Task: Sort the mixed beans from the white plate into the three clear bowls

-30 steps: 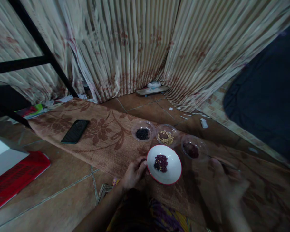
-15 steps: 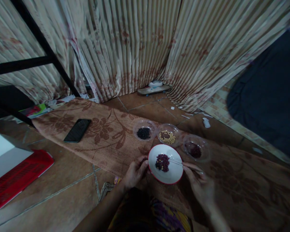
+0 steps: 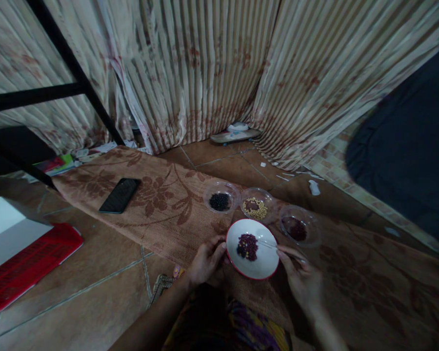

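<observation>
My left hand (image 3: 207, 261) grips the left rim of a white bowl with a red edge (image 3: 265, 263). Mixed beans (image 3: 248, 246), mostly dark red with some black and yellow ones, lie in the bowl. My right hand (image 3: 303, 275) is closed round a pair of thin metal tweezers (image 3: 267, 243), whose tips reach over the bowl towards the beans. Whether the tips pinch a bean is too small to tell. Behind the bowl stand three clear plastic bowls, holding black beans (image 3: 219, 201), yellow beans (image 3: 258, 209) and dark red beans (image 3: 295, 229).
A brown patterned cloth (image 3: 161, 214) covers the long narrow table. On its left part lies a black phone (image 3: 120, 195). A red and white box (image 3: 32, 263) is on the tiled floor at left. Beyond are striped curtains (image 3: 197, 73), a skateboard (image 3: 235, 136) and a dark covered object (image 3: 406, 136).
The whole view has shifted slightly. My hands, the bowl and the tweezers keep nearly the same places relative to one another.
</observation>
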Available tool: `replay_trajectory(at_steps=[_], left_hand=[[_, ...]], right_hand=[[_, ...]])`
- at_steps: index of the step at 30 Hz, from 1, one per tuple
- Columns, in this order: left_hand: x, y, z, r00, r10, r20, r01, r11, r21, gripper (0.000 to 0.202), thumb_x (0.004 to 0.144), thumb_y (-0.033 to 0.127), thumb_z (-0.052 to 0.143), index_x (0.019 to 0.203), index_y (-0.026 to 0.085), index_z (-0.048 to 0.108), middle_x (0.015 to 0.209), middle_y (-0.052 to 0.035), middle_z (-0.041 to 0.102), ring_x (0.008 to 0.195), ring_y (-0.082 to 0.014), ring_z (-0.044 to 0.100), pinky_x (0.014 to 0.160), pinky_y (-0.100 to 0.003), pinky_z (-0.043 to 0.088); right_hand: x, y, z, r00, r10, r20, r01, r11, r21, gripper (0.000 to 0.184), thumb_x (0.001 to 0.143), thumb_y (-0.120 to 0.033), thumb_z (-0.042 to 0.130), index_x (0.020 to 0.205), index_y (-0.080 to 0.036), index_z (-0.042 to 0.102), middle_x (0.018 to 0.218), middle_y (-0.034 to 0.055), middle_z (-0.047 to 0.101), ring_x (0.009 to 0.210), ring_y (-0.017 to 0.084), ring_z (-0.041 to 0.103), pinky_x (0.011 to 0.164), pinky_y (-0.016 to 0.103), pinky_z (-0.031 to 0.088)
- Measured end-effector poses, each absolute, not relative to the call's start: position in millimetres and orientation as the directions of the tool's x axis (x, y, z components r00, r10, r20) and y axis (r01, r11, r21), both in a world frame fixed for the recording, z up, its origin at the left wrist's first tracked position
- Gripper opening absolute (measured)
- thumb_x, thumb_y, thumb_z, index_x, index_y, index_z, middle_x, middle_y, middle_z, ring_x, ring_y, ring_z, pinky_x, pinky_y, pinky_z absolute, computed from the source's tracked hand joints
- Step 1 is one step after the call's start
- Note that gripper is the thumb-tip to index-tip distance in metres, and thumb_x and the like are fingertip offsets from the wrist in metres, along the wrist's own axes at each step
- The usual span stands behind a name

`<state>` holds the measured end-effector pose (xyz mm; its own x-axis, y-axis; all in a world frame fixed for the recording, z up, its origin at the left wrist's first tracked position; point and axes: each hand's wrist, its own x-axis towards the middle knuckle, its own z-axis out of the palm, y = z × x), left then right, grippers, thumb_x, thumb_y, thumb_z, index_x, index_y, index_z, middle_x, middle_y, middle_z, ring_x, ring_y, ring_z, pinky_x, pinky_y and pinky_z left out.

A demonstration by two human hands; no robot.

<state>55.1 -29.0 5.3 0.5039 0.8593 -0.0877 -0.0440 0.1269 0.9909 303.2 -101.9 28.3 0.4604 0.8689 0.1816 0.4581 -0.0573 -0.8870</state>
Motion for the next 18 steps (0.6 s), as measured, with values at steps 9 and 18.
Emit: replay_trajectory(at_steps=[9, 18], left_hand=[[55.5, -29.1, 6.3, 0.502, 0.86, -0.09, -0.034, 0.124, 0.992, 0.042, 0.095, 0.048, 0.049, 0.117, 0.015, 0.061, 0.078, -0.0024, 0.064, 0.069, -0.0143, 0.059, 0.067, -0.026, 0.05], [56.2, -29.4, 9.2, 0.483, 0.869, -0.107, -0.048, 0.148, 0.988, 0.044, 0.092, 0.05, 0.052, 0.117, 0.015, 0.062, 0.08, -0.0033, 0.066, 0.066, -0.014, 0.059, 0.062, -0.024, 0.048]], right_hand=[[303.0, -103.3, 28.0, 0.456, 0.87, 0.185, 0.458, -0.051, -0.888, 0.028, 0.081, -0.045, 0.065, 0.091, -0.02, 0.075, 0.099, 0.0083, 0.074, 0.093, 0.022, 0.069, 0.086, 0.038, 0.054], [301.4, -101.9, 29.5, 0.465, 0.862, 0.203, 0.458, -0.038, -0.888, 0.027, 0.081, -0.045, 0.065, 0.089, -0.021, 0.074, 0.097, 0.0077, 0.074, 0.09, 0.022, 0.069, 0.083, 0.036, 0.056]])
